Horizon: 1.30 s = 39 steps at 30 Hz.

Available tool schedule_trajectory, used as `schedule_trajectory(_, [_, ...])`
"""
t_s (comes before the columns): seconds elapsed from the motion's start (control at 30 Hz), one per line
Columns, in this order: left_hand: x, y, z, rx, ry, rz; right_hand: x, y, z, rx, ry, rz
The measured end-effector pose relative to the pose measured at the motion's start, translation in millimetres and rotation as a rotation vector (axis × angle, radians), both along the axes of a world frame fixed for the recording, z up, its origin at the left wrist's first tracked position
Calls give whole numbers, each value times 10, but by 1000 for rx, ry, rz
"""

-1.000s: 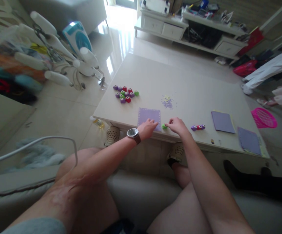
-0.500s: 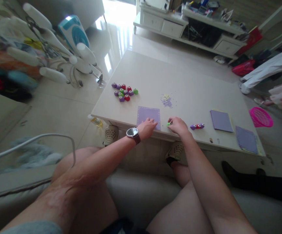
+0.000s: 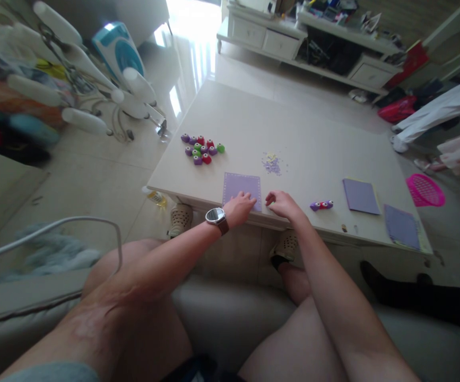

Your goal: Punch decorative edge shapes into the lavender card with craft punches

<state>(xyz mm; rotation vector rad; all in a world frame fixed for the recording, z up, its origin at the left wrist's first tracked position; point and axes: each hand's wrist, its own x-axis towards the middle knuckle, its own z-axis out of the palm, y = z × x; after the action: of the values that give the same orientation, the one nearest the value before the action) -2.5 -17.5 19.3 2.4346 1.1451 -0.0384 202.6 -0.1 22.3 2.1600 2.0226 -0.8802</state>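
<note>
My left hand (image 3: 241,208) lies with its fingers spread on a purple sheet of paper (image 3: 241,183), which has small cut-outs along its edges. Just right of that sheet, my right hand (image 3: 280,203) is closed low over the table. A bit of a small green craft punch (image 3: 272,203) shows under its fingers; the hand hides the rest. To the right of this hand stands a short row of purple and red craft punches (image 3: 322,205). Beyond the sheet lies a scatter of purple and yellow paper bits (image 3: 271,164).
Several purple, red and green punches (image 3: 200,149) are grouped at the table's left. A purple paper stack (image 3: 361,196) and more purple sheets (image 3: 402,227) lie at the right. Beside the table are a pink basket (image 3: 426,190) and a bottle (image 3: 156,197) on the floor.
My right hand has shifted slightly left towards the purple sheet, and the green punch is now mostly covered by it. My left hand stays flat on the paper.
</note>
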Motion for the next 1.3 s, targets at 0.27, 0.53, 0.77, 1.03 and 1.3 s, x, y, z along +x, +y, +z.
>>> schedule_trajectory(0.27, [5, 2, -52, 22, 4, -5, 21, -2, -15, 223, -101, -106])
schedule_trajectory(0.53, [5, 1, -46, 17, -4, 3, 93, 12, 73, 150, -96, -23])
schedule_trajectory(0.77, [12, 2, -34, 10, -10, 0, 160, -32, 15, 28, -203, 8])
schedule_trajectory(1.03, [43, -10, 40, -33, 21, 16, 595, -52, 59, 4, -391, -133])
schedule_trajectory(1.3, [22, -1, 44, -49, 14, 10, 710, -87, 213, -63, -483, -167])
